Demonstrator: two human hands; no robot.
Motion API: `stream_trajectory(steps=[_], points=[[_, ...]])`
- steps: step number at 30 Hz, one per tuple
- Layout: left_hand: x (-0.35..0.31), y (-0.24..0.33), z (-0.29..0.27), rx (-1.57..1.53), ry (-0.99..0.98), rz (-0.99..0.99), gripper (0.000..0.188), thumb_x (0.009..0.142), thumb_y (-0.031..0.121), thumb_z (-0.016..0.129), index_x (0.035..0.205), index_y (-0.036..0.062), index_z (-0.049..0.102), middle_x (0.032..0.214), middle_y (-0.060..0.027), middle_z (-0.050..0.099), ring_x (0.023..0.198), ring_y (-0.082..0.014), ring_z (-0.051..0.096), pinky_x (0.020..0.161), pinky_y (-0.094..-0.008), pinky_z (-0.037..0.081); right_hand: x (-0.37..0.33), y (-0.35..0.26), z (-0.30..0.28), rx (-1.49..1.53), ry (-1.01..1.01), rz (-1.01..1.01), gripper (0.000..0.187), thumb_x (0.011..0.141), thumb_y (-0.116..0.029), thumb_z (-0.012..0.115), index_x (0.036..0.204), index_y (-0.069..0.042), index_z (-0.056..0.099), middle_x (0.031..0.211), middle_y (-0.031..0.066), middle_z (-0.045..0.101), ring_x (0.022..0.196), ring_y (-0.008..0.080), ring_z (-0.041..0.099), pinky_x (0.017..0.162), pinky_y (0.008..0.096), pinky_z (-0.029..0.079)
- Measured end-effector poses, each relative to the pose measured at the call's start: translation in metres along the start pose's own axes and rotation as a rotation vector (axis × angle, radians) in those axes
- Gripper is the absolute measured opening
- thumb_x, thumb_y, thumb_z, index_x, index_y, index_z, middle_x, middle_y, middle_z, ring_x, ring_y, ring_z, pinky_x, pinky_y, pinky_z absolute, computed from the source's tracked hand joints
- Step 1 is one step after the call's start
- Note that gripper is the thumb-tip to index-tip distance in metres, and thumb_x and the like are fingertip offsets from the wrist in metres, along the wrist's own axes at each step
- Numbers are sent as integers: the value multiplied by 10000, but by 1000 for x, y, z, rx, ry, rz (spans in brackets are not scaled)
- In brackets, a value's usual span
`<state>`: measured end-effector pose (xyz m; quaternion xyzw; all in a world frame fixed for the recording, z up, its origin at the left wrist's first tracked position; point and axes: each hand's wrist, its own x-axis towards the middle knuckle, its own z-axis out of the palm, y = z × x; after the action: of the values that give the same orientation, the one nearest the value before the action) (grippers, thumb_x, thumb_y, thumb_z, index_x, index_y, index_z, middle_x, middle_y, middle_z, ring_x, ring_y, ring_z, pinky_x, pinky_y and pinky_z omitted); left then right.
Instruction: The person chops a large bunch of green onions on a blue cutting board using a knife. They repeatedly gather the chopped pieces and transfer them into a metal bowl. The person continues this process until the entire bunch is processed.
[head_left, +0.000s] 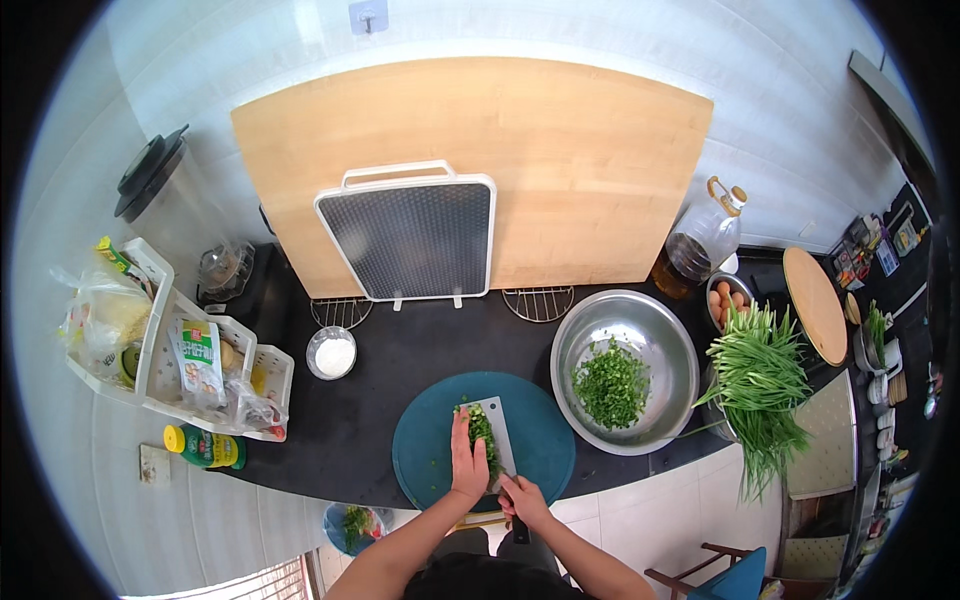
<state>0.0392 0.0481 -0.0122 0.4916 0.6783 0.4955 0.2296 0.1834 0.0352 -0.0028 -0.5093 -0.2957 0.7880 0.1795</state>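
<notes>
Right hand (525, 502) closed around the black handle of 1 knife (503, 440), its broad blade held over a round teal board (425, 430). Left hand (467, 462) open, fingers extended against chopped greens (482, 432) lying along the blade. Just right: steel bowl (680, 370) containing more cut greens (611, 385); beyond it, long uncut greens (760, 365).

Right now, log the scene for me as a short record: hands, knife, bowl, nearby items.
Left hand: open, against chopped greens
Right hand: gripping knife handle
Knife: blade over round teal board, greens on it
Steel bowl: right of board, holding more chopped greens
Right of bowl: long green stalks, eggs
Left of board: white powder in small dish
</notes>
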Motion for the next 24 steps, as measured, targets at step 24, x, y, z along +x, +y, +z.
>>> stream_trajectory(steps=[24], points=[[122,129,175,-42,-326,312,337,948,235,440,1205,33,522,1214,-216,538,1180,-386,459,1046,-512,269,-71,-152,-169,-1051,938,-682,310,892,-291,587,773,-15,512,609,74,565,472,155,541,441,314,438]])
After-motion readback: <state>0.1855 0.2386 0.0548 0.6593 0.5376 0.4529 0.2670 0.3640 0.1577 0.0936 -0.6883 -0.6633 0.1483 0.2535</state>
